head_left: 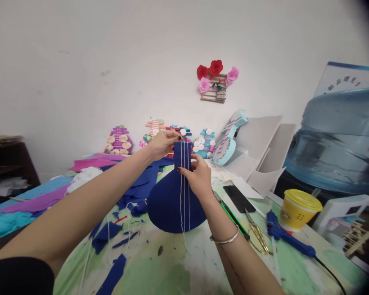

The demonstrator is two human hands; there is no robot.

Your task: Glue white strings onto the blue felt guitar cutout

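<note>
A dark blue lute-shaped cutout (169, 205), round below with a narrow neck on top, is held upright above the table. Several white strings (181, 192) run down its front from the neck, and one loose end hangs past the bottom edge. My left hand (164, 143) pinches at the top of the neck, where the strings go over the edge. My right hand (198, 174) grips the right side of the neck, its thumb pressed on the front over the strings and its other fingers behind.
Blue scraps (107, 235) litter the table's left side. To the right lie a green cutter (233, 217), a black phone (239, 198), gold-handled scissors (258, 235) and a blue glue gun (287, 235). A yellow tub (298, 211) and a large water bottle (338, 143) stand beyond. Decorated instrument crafts (119, 141) line the wall.
</note>
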